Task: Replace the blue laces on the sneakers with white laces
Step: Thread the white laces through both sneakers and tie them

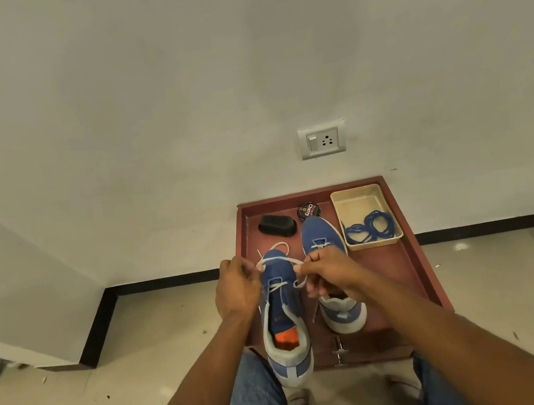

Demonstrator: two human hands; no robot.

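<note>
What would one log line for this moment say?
step: lacing | left hand and right hand: pinching white lace | near sneaker | blue laces: in tray

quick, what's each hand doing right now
Left hand: pinching one end of the white lace.
Right hand: pinching the other end of it.

Head camera looks down, close above hands (236,286).
</note>
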